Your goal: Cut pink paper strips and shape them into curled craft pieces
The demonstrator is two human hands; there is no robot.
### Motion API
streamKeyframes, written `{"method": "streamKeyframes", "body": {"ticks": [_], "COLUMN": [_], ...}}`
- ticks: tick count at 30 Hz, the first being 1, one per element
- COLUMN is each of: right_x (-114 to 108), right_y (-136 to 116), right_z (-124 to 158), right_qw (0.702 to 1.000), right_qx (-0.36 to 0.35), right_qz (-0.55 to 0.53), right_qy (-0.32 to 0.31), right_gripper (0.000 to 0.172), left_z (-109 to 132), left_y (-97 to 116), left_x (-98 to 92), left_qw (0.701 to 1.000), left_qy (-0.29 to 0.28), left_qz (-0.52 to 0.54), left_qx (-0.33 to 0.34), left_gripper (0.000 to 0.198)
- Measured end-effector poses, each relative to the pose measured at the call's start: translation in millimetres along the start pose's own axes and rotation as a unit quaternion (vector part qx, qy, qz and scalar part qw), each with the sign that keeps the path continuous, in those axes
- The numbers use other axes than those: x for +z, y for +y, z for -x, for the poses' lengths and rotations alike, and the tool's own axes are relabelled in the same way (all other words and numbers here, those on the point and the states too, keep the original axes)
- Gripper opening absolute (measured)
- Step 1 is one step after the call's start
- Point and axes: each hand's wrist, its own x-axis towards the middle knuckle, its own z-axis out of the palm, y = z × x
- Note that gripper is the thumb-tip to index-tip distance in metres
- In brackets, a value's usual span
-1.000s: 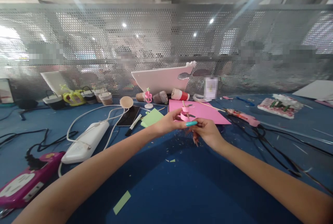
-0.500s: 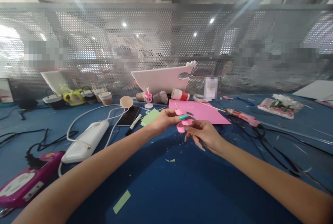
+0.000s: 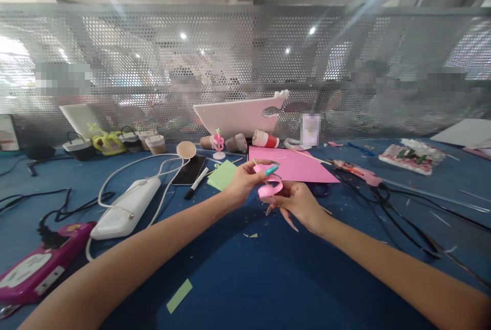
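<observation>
A curled pink paper strip [image 3: 264, 191] is held in the air between my two hands, above the blue table. My left hand [image 3: 244, 180] pinches its upper part, thumb in front, near the tip of a thin stick [image 3: 254, 163]. From below and to the right, my right hand [image 3: 297, 203] grips the lower curl between thumb and fingers. Behind them lies a pink sheet [image 3: 303, 163]. Green paper squares [image 3: 223, 175] are just left of my left hand. A small pink spiral ornament [image 3: 218, 144] stands on a white base farther back.
A pink glue gun [image 3: 358, 172] with black cables lies at right. On the left are a white power bank [image 3: 128, 212], a magenta power strip [image 3: 42, 266], a phone [image 3: 187, 172] and a marker [image 3: 196, 183]. Paper cups [image 3: 266, 139] lie along the back; a green strip [image 3: 179, 296] is in front.
The pink strip has turned and its loop now looks wider. Both hands have shifted slightly, the right one a little down and left, still holding the strip.
</observation>
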Motion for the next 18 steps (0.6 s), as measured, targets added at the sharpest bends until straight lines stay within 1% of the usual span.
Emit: {"method": "streamKeyframes", "body": {"ticks": [3, 5, 8, 10, 13, 15, 18], "right_x": [0.5, -0.6, -3.9, -5.9, -7.0, -6.1, -3.8], "right_y": [-0.3, 0.2, 3.2, 6.1, 9.2, 9.5, 7.9], "right_z": [0.1, -0.7, -2.8, -3.9, -4.3, -4.2, -4.3], "right_qw": [1.0, 1.0, 0.999, 0.997, 0.997, 0.998, 0.996], "right_qx": [0.008, 0.013, 0.011, 0.001, -0.007, 0.005, 0.003], "right_qz": [0.0, -0.006, -0.005, 0.0, 0.014, 0.013, -0.029], "right_qy": [0.005, 0.018, 0.053, 0.074, 0.072, 0.062, 0.079], "right_gripper": [0.04, 0.043, 0.054, 0.055, 0.049, 0.048, 0.049], "left_z": [-1.9, -3.4, -5.3, -5.6, -4.5, -3.5, -3.1], "left_y": [0.1, 0.0, -0.7, -1.4, -2.4, -3.0, -4.1], "left_x": [-2.7, -5.3, -8.7, -9.2, -7.3, -5.6, -4.8], "left_qw": [0.999, 0.997, 0.988, 0.985, 0.987, 0.989, 0.991], "left_qy": [0.023, 0.039, 0.06, 0.064, 0.06, 0.053, 0.039], "left_qz": [-0.024, -0.063, -0.128, -0.146, -0.139, -0.129, -0.123], "left_qx": [0.01, 0.025, 0.06, 0.072, 0.058, 0.042, 0.025], "left_gripper": [0.037, 0.037, 0.036, 0.036, 0.039, 0.04, 0.041]}}
